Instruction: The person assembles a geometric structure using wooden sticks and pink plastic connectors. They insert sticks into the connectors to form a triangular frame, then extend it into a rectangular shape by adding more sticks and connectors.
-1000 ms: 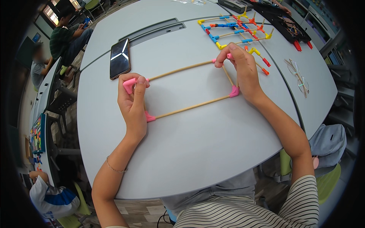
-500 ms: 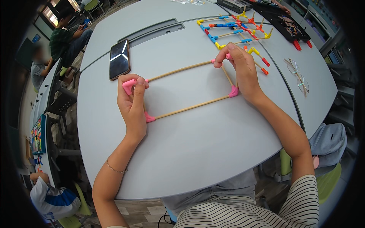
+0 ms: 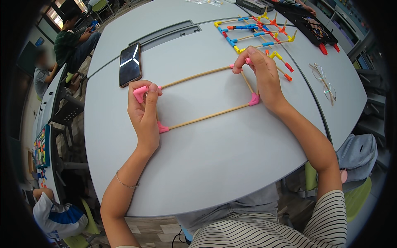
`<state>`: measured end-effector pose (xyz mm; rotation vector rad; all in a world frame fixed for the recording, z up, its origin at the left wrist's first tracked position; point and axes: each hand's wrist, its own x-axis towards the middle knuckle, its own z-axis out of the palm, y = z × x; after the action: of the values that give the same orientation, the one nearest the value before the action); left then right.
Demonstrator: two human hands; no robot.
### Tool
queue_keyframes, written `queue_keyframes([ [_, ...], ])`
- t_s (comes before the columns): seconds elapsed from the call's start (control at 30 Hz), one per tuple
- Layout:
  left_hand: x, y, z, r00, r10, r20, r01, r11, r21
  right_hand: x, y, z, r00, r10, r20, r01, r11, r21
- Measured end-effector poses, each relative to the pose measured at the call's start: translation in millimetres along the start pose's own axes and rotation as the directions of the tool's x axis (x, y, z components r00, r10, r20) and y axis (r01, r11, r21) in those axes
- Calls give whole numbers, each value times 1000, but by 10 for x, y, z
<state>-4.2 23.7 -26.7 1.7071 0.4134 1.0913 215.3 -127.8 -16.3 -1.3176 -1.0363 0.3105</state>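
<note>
Between my hands is a four-sided frame of thin wooden sticks (image 3: 209, 117) joined at the corners by pink plastic connectors (image 3: 254, 99). My left hand (image 3: 144, 111) is closed on the frame's left end, thumb and fingers around a pink corner connector (image 3: 141, 93). At the far right corner, my right hand (image 3: 263, 76) grips another pink connector, its thumb and index finger bent over it. The right hand's other fingers are partly hidden. Both near corners of the frame show just inside my palms.
A phone (image 3: 130, 65) lies beyond my left hand. Past my right hand stands a colourful stick-and-connector structure (image 3: 256, 33), with loose connectors (image 3: 283, 62) nearby. Glasses (image 3: 324, 83) and a black tool case (image 3: 308, 25) are at the right. Other people (image 3: 72, 39) sit at the left.
</note>
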Motion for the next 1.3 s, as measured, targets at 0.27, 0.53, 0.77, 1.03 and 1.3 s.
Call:
queue_keyframes([
  [0.27, 0, 16, 1, 1000, -10, 4, 10, 1000, 21, 8, 22, -4, 1000, -7, 12, 7, 1000, 25],
  [0.53, 5, 17, 8, 1000, 9, 5, -9, 1000, 22, 17, 30, -12, 1000, -16, 16, 16, 1000, 19],
  [0.77, 5, 5, 15, 1000, 21, 0, -21, 1000, 19, 14, 19, -15, 1000, -16, 19, 16, 1000, 1],
  [1.03, -2, 16, 18, 1000, 27, 4, -27, 1000, 5, 10, 26, -8, 1000, -20, 14, 19, 1000, 10],
  [1.3, -5, 20, 19, 1000, 23, -1, -23, 999, 33, 12, 89, -4, 999, -41, -5, 41, 999, 31],
])
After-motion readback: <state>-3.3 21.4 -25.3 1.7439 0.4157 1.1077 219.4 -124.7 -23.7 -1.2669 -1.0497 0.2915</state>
